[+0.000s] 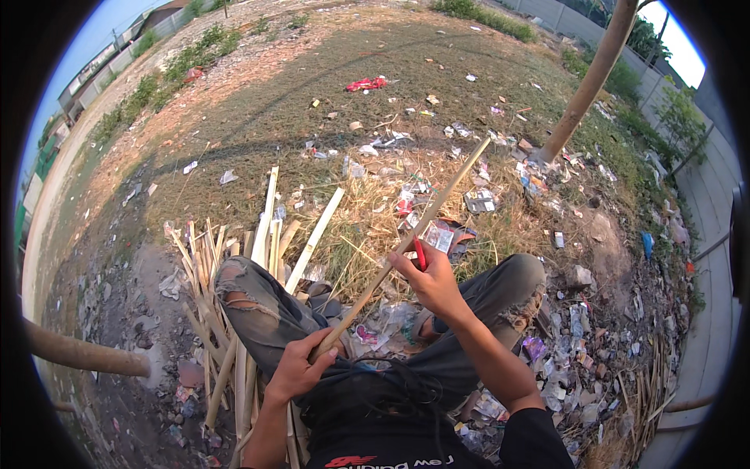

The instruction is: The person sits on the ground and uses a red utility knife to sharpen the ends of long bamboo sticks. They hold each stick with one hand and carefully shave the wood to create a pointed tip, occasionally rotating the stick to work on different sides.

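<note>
Hands grip a bamboo strip (406, 238), right hand (431, 283) holding a red knife (419, 254).

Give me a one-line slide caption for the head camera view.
Seated person's left hand grips a bamboo stick; right hand holds a red tool against it.

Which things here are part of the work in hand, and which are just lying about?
In use:
- long bamboo strip, near end gripped by left hand
- right hand on the strip's middle, with a red-handled tool
- split bamboo slats piled by the left knee

Lying about:
- plastic wrappers and litter on dry grass
- red scrap farther off
- leaning pole
</note>
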The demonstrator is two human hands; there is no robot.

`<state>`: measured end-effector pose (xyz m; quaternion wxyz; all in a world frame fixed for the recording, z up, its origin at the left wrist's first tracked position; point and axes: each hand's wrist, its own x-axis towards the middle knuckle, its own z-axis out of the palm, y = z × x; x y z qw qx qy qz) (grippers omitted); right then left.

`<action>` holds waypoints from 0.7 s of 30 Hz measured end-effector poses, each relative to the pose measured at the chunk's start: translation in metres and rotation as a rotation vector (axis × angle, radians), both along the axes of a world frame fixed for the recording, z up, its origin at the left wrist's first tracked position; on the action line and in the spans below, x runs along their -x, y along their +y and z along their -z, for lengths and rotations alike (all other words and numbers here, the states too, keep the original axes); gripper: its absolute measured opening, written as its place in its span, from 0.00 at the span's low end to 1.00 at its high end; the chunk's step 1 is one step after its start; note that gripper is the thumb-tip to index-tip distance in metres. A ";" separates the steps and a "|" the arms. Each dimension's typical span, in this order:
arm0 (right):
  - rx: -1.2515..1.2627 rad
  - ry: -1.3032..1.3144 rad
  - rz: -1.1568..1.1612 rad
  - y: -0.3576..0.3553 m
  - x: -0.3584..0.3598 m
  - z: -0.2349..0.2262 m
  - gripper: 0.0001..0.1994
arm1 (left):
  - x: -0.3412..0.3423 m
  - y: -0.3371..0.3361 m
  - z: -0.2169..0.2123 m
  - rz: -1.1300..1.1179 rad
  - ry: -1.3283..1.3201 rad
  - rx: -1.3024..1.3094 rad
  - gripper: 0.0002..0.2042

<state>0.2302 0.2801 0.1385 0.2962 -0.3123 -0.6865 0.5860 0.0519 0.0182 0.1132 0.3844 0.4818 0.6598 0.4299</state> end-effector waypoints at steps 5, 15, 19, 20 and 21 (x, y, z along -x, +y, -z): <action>0.224 0.153 -0.044 -0.022 0.002 0.000 0.14 | -0.013 0.007 0.002 -0.132 0.154 -0.121 0.25; -0.242 -0.020 -0.065 -0.030 -0.002 -0.013 0.17 | -0.017 0.007 -0.005 -0.135 0.055 -0.058 0.27; -0.526 -0.240 -0.056 -0.045 -0.007 -0.010 0.18 | -0.021 0.011 0.004 -0.155 -0.004 -0.116 0.28; -0.603 -0.296 -0.077 -0.049 -0.008 -0.009 0.18 | -0.022 0.010 0.004 -0.159 -0.029 -0.106 0.28; -0.663 -0.383 -0.125 -0.056 -0.008 -0.007 0.19 | -0.024 0.013 0.005 -0.159 -0.056 -0.099 0.28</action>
